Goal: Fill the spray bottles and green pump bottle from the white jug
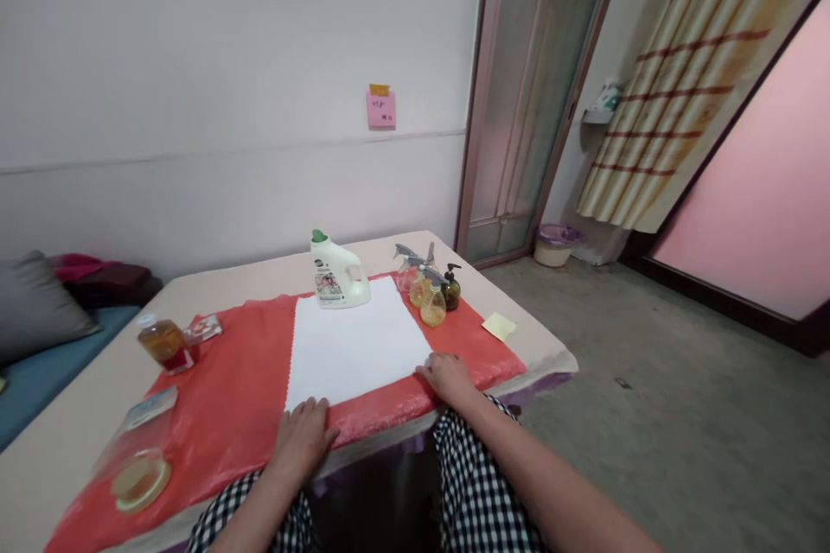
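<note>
My left hand (303, 434) lies open with its fingers on the near left corner of a white sheet (354, 350) that has a wavy edge. At the sheet's near right corner rests my right hand (447, 377), fingers laid down and holding nothing that I can see. Under the white sheet spreads a red plastic cover (239, 346). A pale detergent jug (335, 276) with a green cap stands upright on the sheet's far end. Just right of the sheet, several small bottles cluster together, among them a yellowish bottle (433, 308) and a dark pump bottle (452, 289).
On the left are an amber bottle (166, 346), a small packet (204, 329), a clear bag-like item (152, 408) and a round yellowish dish (141, 482). A yellow paper (499, 327) lies at the right. Beyond the table (226, 276) stand a wall and a bin (552, 252).
</note>
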A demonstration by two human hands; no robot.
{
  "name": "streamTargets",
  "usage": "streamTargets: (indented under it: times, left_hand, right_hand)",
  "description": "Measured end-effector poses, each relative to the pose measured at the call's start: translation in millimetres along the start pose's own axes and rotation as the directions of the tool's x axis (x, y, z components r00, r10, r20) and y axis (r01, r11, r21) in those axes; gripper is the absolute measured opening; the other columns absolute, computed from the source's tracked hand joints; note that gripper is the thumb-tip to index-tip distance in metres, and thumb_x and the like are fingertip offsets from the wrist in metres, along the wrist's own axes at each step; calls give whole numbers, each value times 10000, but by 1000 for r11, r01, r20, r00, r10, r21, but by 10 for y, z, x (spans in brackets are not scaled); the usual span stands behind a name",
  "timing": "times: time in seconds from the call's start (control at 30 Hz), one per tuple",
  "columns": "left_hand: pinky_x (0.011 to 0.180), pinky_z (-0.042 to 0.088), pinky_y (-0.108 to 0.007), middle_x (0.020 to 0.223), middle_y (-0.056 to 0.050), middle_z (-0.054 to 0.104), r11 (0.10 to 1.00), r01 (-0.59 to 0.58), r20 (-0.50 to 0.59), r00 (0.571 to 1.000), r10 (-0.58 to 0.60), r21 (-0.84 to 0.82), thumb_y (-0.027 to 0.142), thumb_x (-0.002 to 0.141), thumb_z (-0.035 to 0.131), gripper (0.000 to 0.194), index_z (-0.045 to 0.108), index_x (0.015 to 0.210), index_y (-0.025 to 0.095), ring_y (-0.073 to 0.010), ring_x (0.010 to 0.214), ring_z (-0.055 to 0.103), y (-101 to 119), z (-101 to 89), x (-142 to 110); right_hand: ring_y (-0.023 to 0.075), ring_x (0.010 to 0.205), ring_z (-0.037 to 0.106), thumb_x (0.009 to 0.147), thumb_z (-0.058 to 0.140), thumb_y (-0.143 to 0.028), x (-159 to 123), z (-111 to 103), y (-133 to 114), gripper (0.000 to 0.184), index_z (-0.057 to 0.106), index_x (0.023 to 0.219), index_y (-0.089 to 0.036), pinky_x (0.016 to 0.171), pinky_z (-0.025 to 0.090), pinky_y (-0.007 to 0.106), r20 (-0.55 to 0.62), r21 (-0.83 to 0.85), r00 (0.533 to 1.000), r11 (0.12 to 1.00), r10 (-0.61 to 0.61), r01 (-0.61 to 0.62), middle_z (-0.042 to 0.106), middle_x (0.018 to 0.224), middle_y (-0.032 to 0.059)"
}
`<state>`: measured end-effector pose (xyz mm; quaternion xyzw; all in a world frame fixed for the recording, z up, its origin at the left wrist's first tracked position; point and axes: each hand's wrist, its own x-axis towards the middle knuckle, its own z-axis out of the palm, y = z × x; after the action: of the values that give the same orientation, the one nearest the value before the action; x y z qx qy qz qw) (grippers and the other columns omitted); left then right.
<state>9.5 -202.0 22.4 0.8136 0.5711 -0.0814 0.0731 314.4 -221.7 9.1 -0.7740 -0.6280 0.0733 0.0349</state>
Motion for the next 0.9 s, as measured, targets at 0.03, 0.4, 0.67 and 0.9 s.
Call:
streamTargets:
  times: [0.03,0.4,0.67,0.9]
  left_hand:
    - [989,394,-398,1214,-135,638,1000,-24,-8,1000,24,-19,358,898,499,344,603,1178,188,-279,1190,564,32,-34,25]
    - [950,439,-349,1270,-117,641,970,-135,-61,990,125,-202,355,958,417,386,597,1252,179,-257,1172,600,431,-419,436]
    - [983,429,-337,1318,-118,610,940,-165,-107,984,139,-297,368,982,399,427,518,1349,185,-239,1192,582,602,-494,944]
    - [918,459,-319,1167,-118,669,906,-262,-49,964,261,-332,345,961,464,316,591,1199,180,-232,1095,630,741,-451,1004]
  right_hand:
    - [226,1032,646,960,486,-482,-2,-1,-4,403,665,1058,-134,950,457,425,-12,11,1000,1000,-5,5,701,1092,122]
    - [238,954,681,943,453,-315,43,-76,-75,297,711,930,-169,858,438,300,-119,127,992,990,-38,53,751,1000,123]
    - [236,1055,673,948,450,-382,213,55,-100,348,700,1101,-194,946,475,329,-221,280,972,960,77,-13,733,1132,105]
    - [262,1051,683,912,448,-480,246,91,-78,430,693,1104,-183,918,534,395,-276,437,946,899,172,-36,732,1135,114]
